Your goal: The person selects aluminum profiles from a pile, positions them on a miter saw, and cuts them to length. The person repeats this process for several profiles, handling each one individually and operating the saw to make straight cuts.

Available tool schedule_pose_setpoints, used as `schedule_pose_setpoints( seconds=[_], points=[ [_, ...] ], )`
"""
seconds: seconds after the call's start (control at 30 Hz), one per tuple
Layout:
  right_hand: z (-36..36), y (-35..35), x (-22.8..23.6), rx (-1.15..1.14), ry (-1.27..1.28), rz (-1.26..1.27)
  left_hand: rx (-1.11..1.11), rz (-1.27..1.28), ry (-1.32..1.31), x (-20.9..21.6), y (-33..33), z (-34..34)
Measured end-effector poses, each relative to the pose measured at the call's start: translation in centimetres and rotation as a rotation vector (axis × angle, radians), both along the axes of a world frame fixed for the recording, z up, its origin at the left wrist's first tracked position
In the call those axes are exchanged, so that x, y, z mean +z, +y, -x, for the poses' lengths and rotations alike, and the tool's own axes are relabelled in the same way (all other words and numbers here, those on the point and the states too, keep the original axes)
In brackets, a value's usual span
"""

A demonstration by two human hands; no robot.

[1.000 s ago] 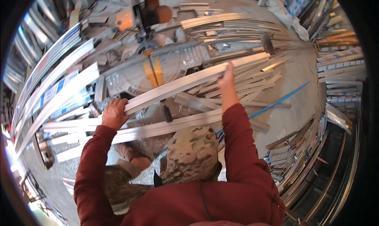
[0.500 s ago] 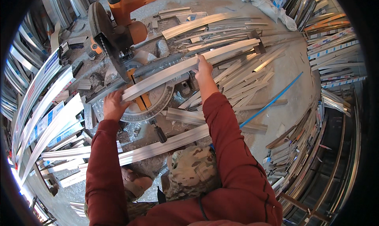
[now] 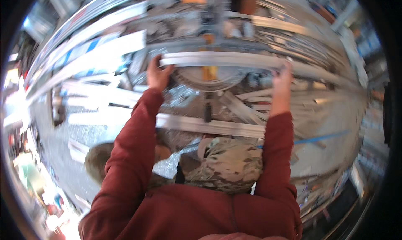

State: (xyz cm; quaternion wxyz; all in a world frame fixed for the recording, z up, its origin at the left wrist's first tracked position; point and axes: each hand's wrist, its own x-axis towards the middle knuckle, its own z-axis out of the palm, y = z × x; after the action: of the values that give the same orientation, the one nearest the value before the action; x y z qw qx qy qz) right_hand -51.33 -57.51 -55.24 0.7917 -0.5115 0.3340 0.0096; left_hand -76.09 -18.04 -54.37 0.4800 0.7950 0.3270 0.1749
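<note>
A long pale metal profile strip (image 3: pixel 222 60) lies crosswise over the round base of a mitre saw (image 3: pixel 226 85). My left hand (image 3: pixel 157 75) is closed about the strip's left end, thumb on the near side. Farther along, my right hand (image 3: pixel 283 77) grips the strip, which runs on past it to the right. Between my hands the saw's yellow slotted insert (image 3: pixel 210 73) shows just below the strip. The saw's black handle (image 3: pixel 207 112) points toward me. The picture is smeared by motion, so fine detail of the fingers is lost.
Another pale profile (image 3: pixel 209 125) lies between the saw and my knees. Long white profiles (image 3: pixel 96 51) fan out at the left. Loose strips and offcuts (image 3: pixel 289 43) cover the floor at the right, with a thin blue strip (image 3: pixel 322 137) nearer me.
The whole view has swung, so the saw now sits near the centre and the strip runs nearly level instead of slanting. Both hands are still on the strip.
</note>
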Motion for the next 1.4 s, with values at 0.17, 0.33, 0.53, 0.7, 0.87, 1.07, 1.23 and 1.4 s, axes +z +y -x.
schedule_pose_setpoints(
  seconds=[0.17, 0.33, 0.53, 0.7, 0.87, 1.07, 1.23, 1.4],
  points=[
    [1.5, -1.6, 2.5, 0.058, -0.049, 0.016, 0.046, 0.385, -0.239, 1.2, -1.1, 3.3],
    [1.8, -5.0, 9.4, -0.033, -0.16, -0.051, -0.054, 0.363, -0.248, 3.7, -3.9, 5.0],
    [5.7, -3.1, 28.1, -0.067, -0.632, 0.256, -0.625, -0.128, 0.059, 6.3, -9.6, 8.3],
    [9.0, -0.9, 31.9, 0.62, -0.986, 0.661, -0.164, 0.272, -0.272, 4.1, -8.0, 8.1],
    [17.0, 6.8, 27.7, 1.043, -0.838, 0.986, 0.458, 0.708, -0.729, 7.6, 1.4, 8.6],
    [15.0, 4.2, 14.8, 1.372, -1.01, 1.339, 0.702, 0.725, -0.624, 8.7, 7.7, 11.8],
    [9.2, 1.8, 9.2, 1.449, -0.991, 1.515, 0.496, 0.542, -0.166, 1.3, 6.2, 8.9],
    [2.2, -0.6, 6.2, 1.308, -0.879, 1.691, 0.227, 0.138, 0.155, -1.0, 5.4, 3.2]
  ],
)
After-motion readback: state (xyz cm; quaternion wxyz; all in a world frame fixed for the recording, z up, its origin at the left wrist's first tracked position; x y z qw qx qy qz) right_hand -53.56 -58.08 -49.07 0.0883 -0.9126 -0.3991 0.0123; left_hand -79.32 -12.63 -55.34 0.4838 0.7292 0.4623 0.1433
